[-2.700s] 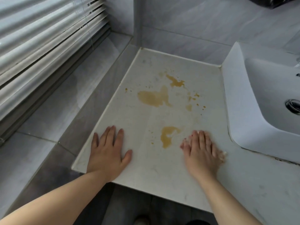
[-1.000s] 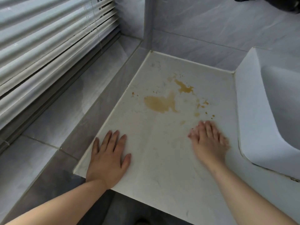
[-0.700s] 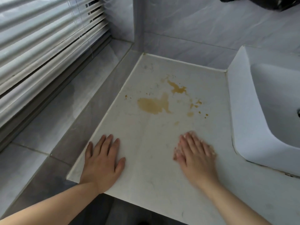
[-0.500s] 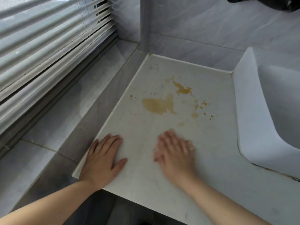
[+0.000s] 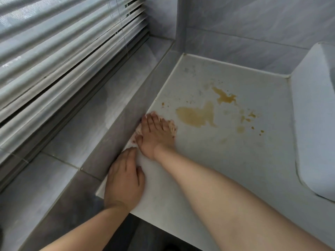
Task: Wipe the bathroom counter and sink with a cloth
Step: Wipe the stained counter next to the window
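the cloth (image 5: 137, 131) is mostly hidden: we see only pale, pinkish scraps of it poking out around our right hand (image 5: 155, 135), at the fingertips and along the thumb side, so we cannot tell its full size or shape. that hand lies flat with fingers spread, palm down, pressing the cloth against the counter (image 5: 226, 160) right at the counter's left edge. our left hand (image 5: 125, 180) rests just behind it, also palm down and flat on the counter near the front left corner, fingers together, holding nothing; its fingertips nearly meet the right wrist. ahead and to the right of the cloth sit the brown stains (image 5: 197, 115), one broad patch, a darker splash farther back and small specks scattered toward the sink (image 5: 313, 124). the sink is cut off by the right border, only its white outer wall and rim showing, the basin out of view. left of the counter runs a grey tiled ledge (image 5: 87, 127), and above it the window blinds (image 5: 54, 51), blurred and cropped at the top.
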Action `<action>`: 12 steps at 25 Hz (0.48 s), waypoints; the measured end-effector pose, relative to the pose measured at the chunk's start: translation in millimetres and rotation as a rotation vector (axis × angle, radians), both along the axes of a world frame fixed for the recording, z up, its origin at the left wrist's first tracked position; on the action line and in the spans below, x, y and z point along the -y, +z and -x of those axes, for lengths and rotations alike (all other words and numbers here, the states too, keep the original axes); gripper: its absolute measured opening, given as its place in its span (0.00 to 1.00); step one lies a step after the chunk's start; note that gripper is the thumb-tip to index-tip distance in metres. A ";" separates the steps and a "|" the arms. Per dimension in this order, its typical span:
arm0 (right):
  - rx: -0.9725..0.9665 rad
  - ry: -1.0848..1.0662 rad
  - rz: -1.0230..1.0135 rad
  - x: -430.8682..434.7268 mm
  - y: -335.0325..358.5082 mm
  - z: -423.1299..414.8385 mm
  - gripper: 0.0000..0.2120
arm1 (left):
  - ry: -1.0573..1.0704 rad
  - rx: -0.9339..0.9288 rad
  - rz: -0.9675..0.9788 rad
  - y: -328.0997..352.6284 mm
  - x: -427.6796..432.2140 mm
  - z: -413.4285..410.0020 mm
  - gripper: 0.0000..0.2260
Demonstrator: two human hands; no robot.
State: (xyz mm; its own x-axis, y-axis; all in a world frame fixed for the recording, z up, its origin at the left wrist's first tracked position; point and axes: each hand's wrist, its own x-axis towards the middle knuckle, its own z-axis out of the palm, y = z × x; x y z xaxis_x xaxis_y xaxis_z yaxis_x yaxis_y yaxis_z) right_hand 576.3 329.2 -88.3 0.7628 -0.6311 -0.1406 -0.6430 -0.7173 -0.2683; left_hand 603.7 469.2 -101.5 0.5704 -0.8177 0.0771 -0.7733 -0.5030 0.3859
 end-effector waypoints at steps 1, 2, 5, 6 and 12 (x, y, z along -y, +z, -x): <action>0.015 0.045 0.029 -6.1 -1.3 13.6 0.28 | -0.017 0.045 -0.021 -0.5 0.5 0.0 0.25; 0.031 0.095 0.059 -11.6 -2.2 31.0 0.28 | -0.036 0.084 -0.036 -1.7 0.3 0.0 0.25; 0.008 0.078 0.110 1.8 -7.6 65.8 0.30 | -0.046 0.128 -0.066 -1.4 1.0 -0.5 0.25; -0.016 0.003 0.109 12.4 -6.4 68.1 0.28 | -0.052 0.129 -0.073 -0.8 1.3 0.0 0.24; -0.002 -0.051 0.083 -15.5 -7.2 107.4 0.34 | -0.324 0.241 -0.119 -1.0 3.8 -5.7 0.23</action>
